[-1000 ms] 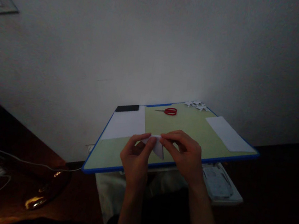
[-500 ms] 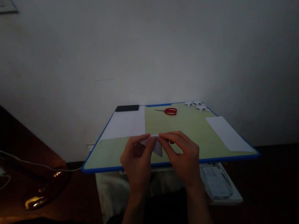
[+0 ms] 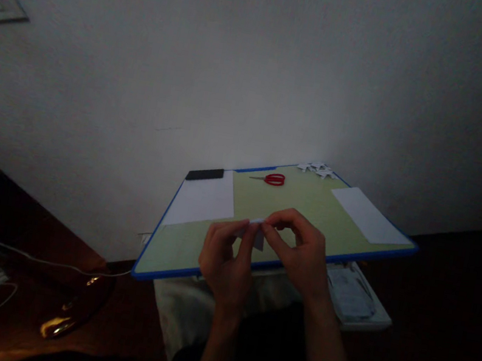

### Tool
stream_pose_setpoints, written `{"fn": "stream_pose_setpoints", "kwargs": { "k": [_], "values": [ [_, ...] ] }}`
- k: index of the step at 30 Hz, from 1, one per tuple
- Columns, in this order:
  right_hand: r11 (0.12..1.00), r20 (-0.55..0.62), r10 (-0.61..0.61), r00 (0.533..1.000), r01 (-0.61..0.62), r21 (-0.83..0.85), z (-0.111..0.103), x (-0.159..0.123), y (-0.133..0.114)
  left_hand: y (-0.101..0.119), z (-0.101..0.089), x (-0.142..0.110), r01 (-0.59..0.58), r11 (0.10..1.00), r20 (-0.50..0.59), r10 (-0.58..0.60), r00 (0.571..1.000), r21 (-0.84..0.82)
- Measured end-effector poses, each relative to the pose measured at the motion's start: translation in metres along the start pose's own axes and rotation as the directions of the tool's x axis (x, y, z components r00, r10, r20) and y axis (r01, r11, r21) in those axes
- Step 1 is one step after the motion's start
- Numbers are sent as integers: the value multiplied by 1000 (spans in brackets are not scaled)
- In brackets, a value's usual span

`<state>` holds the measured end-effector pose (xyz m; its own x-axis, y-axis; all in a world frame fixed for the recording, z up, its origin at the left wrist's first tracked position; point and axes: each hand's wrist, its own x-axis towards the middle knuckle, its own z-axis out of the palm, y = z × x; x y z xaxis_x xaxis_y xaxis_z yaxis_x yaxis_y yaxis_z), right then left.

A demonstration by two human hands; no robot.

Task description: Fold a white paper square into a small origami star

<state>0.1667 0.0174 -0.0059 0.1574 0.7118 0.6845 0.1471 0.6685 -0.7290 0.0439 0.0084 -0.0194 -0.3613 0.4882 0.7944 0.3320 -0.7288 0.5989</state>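
Note:
Between my two hands, above the near edge of the pale green table [image 3: 184,257], is a small piece of folded white paper [image 3: 259,242]. My left hand [image 3: 229,255] pinches its left side with thumb and fingers. At its upper right corner, the thumb and forefinger of my right hand [image 3: 298,249] close on the paper. Fingers cover much of it, so the exact fold cannot be made out. Beyond my hands lie scissors [image 3: 274,179] with red handles, their blades pointing left.
White paper sheets lie at the left [image 3: 203,202] and right [image 3: 368,217] of the table. A dark flat object [image 3: 205,174] rests on the left sheet. Several white folded paper pieces [image 3: 318,169] sit at the far right corner. An open white drawer [image 3: 353,298] juts out below.
Both hands have shifted slightly right with the paper. The paper has turned, so less of it shows below my fingers.

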Motion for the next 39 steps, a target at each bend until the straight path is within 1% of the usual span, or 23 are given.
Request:
{"fn": "stream_pose_setpoints", "kwargs": {
  "k": [5, 10, 13, 15, 17, 19, 25, 30, 33, 39],
  "values": [
    [992, -10, -59, 998, 58, -110, -3, 1, -3, -2, -1, 1, -98, 995, 58, 98, 994, 7],
    [979, -15, -117, 993, 113, -170, -4, 1, -4, -5, -3, 3, -119, 993, 103, 120, 987, -19],
    [974, -9, -130, 991, 126, -191, -6, 1, -5, -5, -5, 3, -68, 995, 143, 78, 987, -76],
    [971, -4, -134, 991, 130, -203, -8, 0, -5, -5, -6, 4, 12, 993, 188, 9, 982, -114],
    [969, 2, -134, 991, 132, -208, -9, 0, -6, -4, -8, 3, 104, 986, 238, -70, 969, -132],
    [969, 11, -126, 992, 125, -213, -11, 0, -5, -2, -9, 3, 153, 980, 264, -115, 958, -126],
    [967, 32, -104, 994, 109, -232, -13, 0, -3, -1, -11, 4, 181, 978, 286, -144, 947, -108],
    [968, 30, -95, 995, 100, -231, -14, 1, -5, -1, -10, 6, 185, 973, 290, -138, 947, -140],
    [970, 27, -96, 995, 100, -222, -14, 1, -5, 2, -12, 8, 189, 971, 294, -139, 946, -149],
    [969, 39, -91, 995, 98, -226, -14, 1, -4, 8, -15, 11, 198, 974, 305, -156, 940, -112]
  ]
}}
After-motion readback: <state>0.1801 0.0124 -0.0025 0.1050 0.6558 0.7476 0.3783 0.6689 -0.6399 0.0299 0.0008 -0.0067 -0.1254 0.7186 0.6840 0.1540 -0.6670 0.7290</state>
